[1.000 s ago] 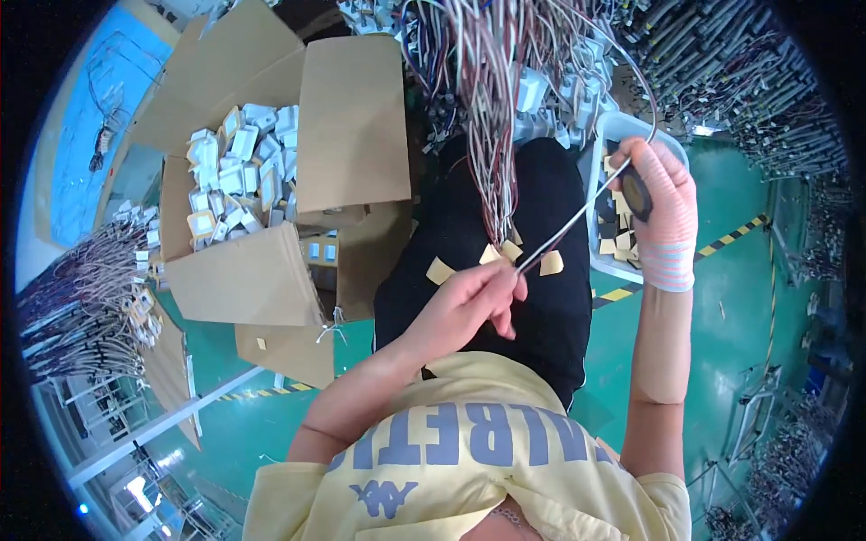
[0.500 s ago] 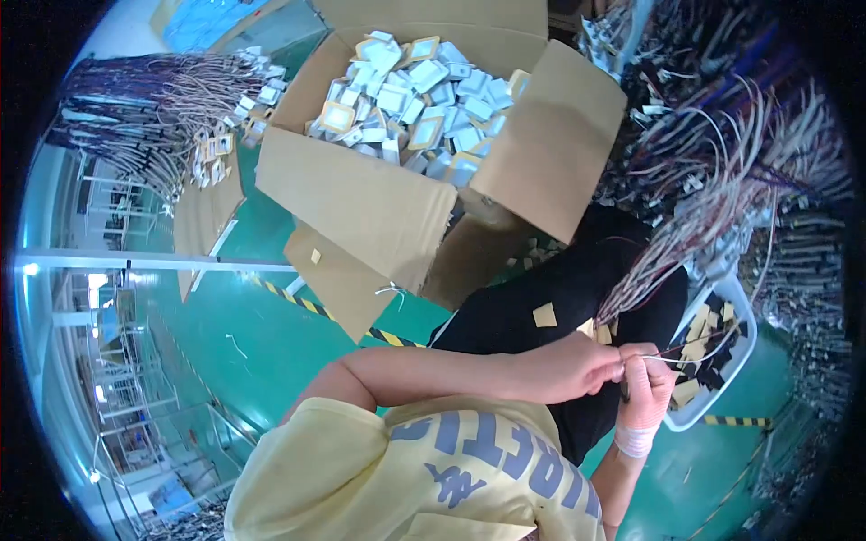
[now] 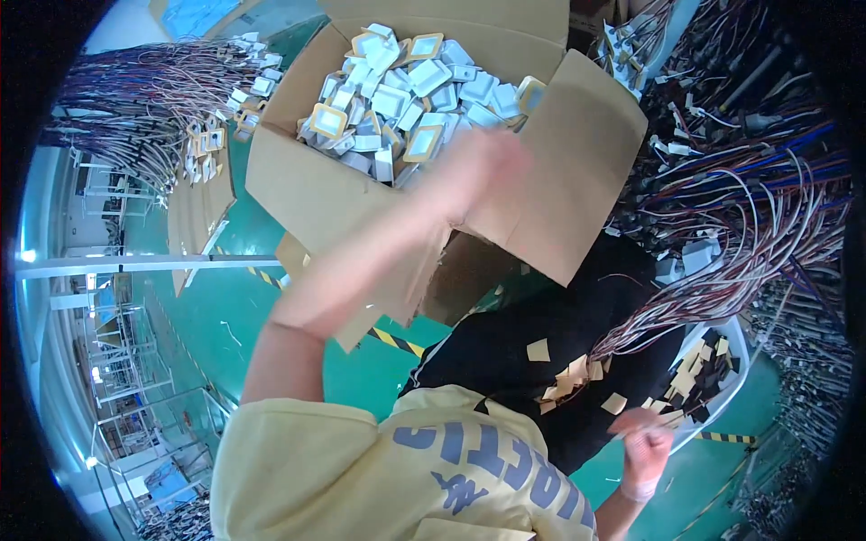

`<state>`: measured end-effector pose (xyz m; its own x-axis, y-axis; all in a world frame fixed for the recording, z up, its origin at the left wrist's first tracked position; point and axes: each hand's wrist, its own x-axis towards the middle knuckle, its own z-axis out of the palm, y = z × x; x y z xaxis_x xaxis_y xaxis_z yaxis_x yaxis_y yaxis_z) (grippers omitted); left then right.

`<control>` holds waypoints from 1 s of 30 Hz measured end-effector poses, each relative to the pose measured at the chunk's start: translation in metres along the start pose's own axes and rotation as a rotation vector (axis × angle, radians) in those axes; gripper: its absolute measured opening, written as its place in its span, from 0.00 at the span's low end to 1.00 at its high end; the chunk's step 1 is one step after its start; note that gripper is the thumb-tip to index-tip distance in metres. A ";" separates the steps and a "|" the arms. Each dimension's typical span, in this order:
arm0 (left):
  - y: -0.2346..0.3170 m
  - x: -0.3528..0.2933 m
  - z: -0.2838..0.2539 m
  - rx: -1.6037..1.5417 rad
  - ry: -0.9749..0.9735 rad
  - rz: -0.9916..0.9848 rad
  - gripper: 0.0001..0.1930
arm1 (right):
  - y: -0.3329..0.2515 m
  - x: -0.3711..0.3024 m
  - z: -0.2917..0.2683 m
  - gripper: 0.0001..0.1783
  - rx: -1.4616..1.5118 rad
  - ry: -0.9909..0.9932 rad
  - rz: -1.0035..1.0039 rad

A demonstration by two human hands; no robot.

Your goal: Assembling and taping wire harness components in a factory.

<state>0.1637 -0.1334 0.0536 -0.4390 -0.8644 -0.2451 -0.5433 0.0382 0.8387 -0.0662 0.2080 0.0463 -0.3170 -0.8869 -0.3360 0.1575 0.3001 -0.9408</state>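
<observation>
My left hand is stretched out over the near right part of a cardboard box. Motion smears its fingers, so whether it holds anything is unclear. White plastic housings, some with yellowish frames, fill the box in a loose heap. To the lower right, my right hand, with a pale band at the wrist, has its fingers curled beside a white bin. What lies between those blurred fingers cannot be made out. A bundle of thin wires lies across my dark-trousered lap.
Small tan pieces lie on my lap, and tan and black pieces are in the bin. Masses of wires crowd the right side. More wire bundles and a cardboard sheet stand at the left. The floor is green.
My hands, earlier together at a thin wire near the bin, are now apart. The left has swung up and left to the box; the right has dropped slightly.
</observation>
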 end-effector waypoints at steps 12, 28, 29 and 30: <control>-0.166 0.096 -0.120 0.997 0.164 -0.170 0.26 | 0.018 -0.035 0.016 0.03 0.002 -0.613 0.202; -0.129 0.079 -0.113 0.758 0.378 0.621 0.14 | 0.001 -0.065 0.018 0.12 -0.127 0.234 -0.014; -0.097 0.060 -0.095 0.414 0.295 0.531 0.17 | -0.002 -0.062 0.015 0.14 -0.150 0.269 -0.016; -0.066 0.028 -0.085 0.316 0.221 0.611 0.15 | -0.008 -0.055 0.014 0.16 -0.178 0.277 -0.020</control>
<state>0.2485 -0.2032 0.0326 -0.5936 -0.7224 0.3547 -0.4427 0.6612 0.6057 -0.0371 0.2497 0.0728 -0.5644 -0.7714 -0.2939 -0.0093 0.3620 -0.9321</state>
